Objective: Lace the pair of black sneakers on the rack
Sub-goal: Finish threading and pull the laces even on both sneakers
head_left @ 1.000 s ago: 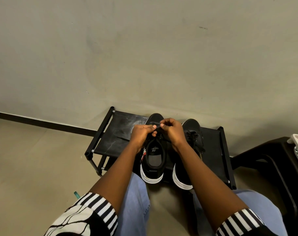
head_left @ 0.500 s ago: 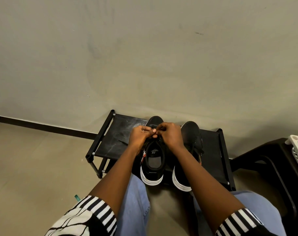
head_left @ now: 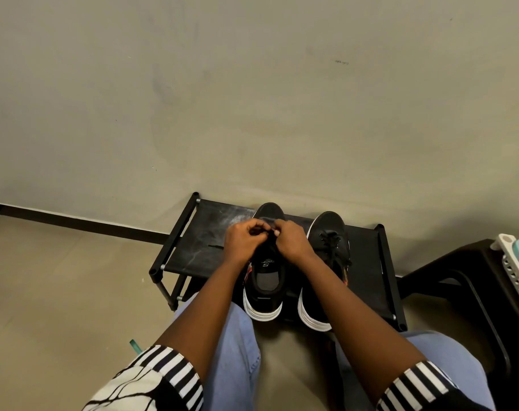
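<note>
Both sneakers on rack [head_left: 193, 256], toes toward wall edge. Left hand [head_left: 242, 241] and right hand [head_left: 291, 241] pinch lace over left sneaker [head_left: 264, 280], fingertips now closer together than a second ago: probably threading eyelet. Right sneaker [head_left: 326, 232] already laced.

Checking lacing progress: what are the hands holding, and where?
Both hands, left hand and right hand, pinch the black lace above the left sneaker, near its toe end.

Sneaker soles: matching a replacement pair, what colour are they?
White soles under black uppers, clearest in the head view.
</note>
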